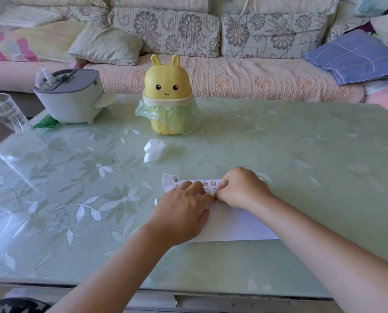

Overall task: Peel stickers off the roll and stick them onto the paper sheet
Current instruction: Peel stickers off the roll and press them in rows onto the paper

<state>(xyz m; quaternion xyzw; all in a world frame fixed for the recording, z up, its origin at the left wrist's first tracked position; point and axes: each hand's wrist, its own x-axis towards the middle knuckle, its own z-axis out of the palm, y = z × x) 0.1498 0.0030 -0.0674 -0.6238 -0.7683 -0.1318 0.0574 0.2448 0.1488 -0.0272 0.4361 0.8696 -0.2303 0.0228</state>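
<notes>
A white paper sheet [231, 224] lies on the green glass table, with several small cartoon stickers [208, 186] stuck along its far edge. The sticker roll [170, 180] stands on edge just beyond the sheet's far left corner. My left hand [179, 213] rests flat on the sheet's left part, fingers spread toward the stickers. My right hand [240, 188] is curled over the sheet's far edge, fingertips pinched down where both hands meet. Whether a sticker is under those fingertips is hidden.
A yellow bunny-shaped bin [167, 96] with a green bag stands behind the sheet. A crumpled white backing strip [153, 150] lies before it. A grey container [68, 96] and a clear measuring cup [0, 118] sit far left. A sofa [211, 73] runs behind the table.
</notes>
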